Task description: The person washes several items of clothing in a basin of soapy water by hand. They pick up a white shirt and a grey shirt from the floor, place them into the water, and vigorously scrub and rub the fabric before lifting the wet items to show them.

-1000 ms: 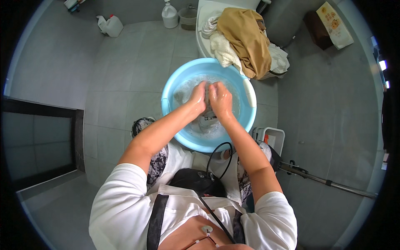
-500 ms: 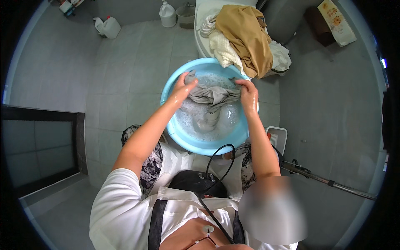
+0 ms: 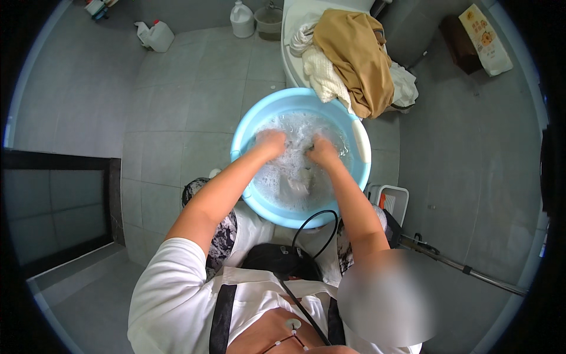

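A round light-blue basin (image 3: 243,194) holds sudsy water (image 3: 268,183). My left hand (image 3: 271,144) is lowered into the suds on the left side, blurred by motion, its fingers hidden in the foam. Opposite it, my right hand (image 3: 323,152) is closed at the water's surface, with a dark bit of wet cloth showing at its fingertips. Most of the grey cloth lies under the foam; a pale, wet fold (image 3: 298,186) shows nearer to me. How the cloth runs between my hands is hidden.
Beyond the basin, a tan garment (image 3: 354,56) and a cream knit cloth (image 3: 323,75) are heaped on a white toilet (image 3: 292,62); the knit hangs to the basin's rim. A white jug (image 3: 242,20) and a bucket (image 3: 269,25) stand behind. A black cable (image 3: 336,227) loops near the basin's front.
Both hands have moved inward and down into the water. The grey cloth, held stretched at the surface before, has mostly sunk under the foam. The view has shifted slightly.
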